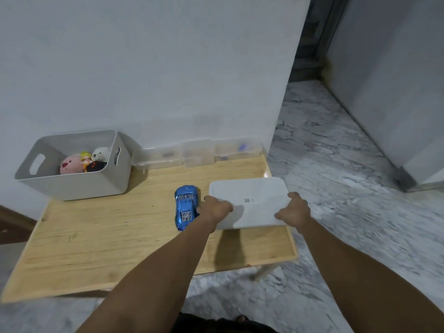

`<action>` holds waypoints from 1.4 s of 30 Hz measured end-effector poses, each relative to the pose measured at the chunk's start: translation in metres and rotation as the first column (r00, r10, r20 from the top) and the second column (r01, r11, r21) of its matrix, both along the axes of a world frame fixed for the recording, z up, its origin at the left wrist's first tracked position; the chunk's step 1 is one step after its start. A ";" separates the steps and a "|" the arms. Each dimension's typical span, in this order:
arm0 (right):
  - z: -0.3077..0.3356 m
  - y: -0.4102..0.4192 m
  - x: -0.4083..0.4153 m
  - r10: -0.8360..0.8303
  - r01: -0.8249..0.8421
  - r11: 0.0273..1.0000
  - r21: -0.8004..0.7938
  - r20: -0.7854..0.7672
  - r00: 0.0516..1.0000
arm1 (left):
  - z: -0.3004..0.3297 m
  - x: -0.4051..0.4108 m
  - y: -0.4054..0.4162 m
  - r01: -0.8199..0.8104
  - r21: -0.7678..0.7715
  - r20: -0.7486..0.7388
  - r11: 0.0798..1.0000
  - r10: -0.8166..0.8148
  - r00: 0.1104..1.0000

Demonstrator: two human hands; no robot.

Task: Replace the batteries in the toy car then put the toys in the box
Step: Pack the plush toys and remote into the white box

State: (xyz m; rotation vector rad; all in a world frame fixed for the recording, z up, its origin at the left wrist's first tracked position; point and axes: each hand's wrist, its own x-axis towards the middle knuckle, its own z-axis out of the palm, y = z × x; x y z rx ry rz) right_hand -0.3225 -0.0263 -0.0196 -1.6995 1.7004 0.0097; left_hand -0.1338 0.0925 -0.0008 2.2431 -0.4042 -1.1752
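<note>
A shiny blue toy car (186,205) lies on the wooden table (101,236), just left of my left hand. Both hands hold a flat white lid (249,198) above the table's right side. My left hand (216,209) grips its left edge and my right hand (294,209) grips its right edge. At the back left stands a grey box (72,181) with handle cut-outs. Inside it lie a pink plush (70,165), a white plush (102,153), a black plush (96,166) and a small yellow-haired figure (86,157).
Clear plastic containers (197,153) line the wall at the back of the table. The table's right edge sits under the lid, with marble floor (348,164) beyond. A white wall stands right behind the table.
</note>
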 end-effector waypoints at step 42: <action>0.115 0.118 0.457 0.251 -0.248 0.967 -0.053 0.342 0.906 | 0.101 0.466 0.182 -0.290 -0.147 0.468 0.946 0.325 0.822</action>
